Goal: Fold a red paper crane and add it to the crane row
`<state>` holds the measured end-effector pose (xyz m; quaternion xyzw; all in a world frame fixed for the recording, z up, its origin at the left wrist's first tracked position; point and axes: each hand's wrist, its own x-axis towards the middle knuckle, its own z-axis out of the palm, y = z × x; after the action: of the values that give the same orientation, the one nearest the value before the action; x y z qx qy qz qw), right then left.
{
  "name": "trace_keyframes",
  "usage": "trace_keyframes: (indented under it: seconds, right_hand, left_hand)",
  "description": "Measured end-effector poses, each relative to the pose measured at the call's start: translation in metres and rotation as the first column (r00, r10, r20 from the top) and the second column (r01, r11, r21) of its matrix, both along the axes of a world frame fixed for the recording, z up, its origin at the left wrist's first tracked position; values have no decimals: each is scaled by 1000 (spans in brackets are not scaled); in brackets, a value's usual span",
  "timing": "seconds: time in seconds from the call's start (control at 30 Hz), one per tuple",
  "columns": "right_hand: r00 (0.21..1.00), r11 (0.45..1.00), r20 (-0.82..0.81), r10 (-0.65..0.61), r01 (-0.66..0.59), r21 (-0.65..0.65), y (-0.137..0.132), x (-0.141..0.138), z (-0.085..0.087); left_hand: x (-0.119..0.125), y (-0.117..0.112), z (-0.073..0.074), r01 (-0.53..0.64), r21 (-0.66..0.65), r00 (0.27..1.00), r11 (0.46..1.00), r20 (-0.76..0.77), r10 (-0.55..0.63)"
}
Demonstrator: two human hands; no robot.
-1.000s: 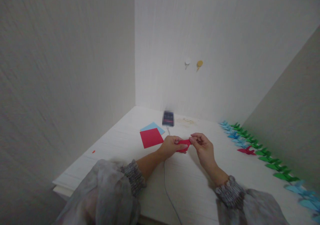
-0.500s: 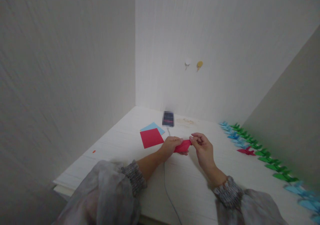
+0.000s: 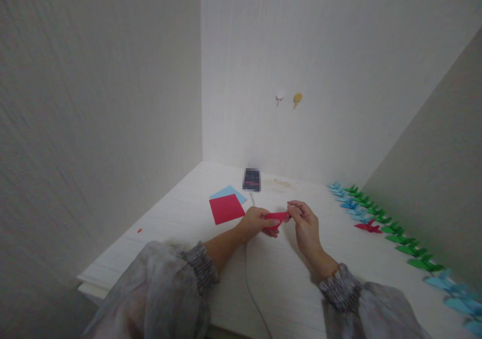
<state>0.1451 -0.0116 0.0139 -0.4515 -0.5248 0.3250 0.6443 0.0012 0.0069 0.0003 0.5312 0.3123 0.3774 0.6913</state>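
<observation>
A folded piece of red paper (image 3: 277,215) is held above the table between both hands. My left hand (image 3: 257,222) is closed on its left part, thumb on top and fingers beneath. With thumb and fingertips, my right hand (image 3: 304,222) pinches the right corner of the same paper. Left of my hands, a flat red paper sheet (image 3: 226,209) lies partly over a light blue sheet (image 3: 229,190).
Rows of folded paper birds in green (image 3: 408,249) and blue (image 3: 439,280), with one red bird (image 3: 369,226), line the right side. A phone-like device (image 3: 252,180) stands at the back wall, its cable (image 3: 248,278) running forward. Two hooks (image 3: 297,98) hang on the wall.
My left thumb has shifted right and down across the red paper, and the paper's visible part looks narrower. My right hand keeps its pinch at the corner. The view has shifted slightly.
</observation>
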Motion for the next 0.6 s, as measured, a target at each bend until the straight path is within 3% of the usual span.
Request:
trace_keyframes:
  seconds: [0.13,0.37,0.6]
  right_hand:
    - [998,1000,-66,-20,19,-14,5,7,1]
    - [966,952,77,246,-226,-204,-1,-4,6]
    - [969,943,32,246,-232,-238,-1,-4,4]
  left_hand:
    - [-1,1,2,-44,-19,999,999,-23,44]
    - [-1,0,4,-53,-23,998,998,-31,53]
    - [-2,1,4,-7,-23,999,1000,-32,6]
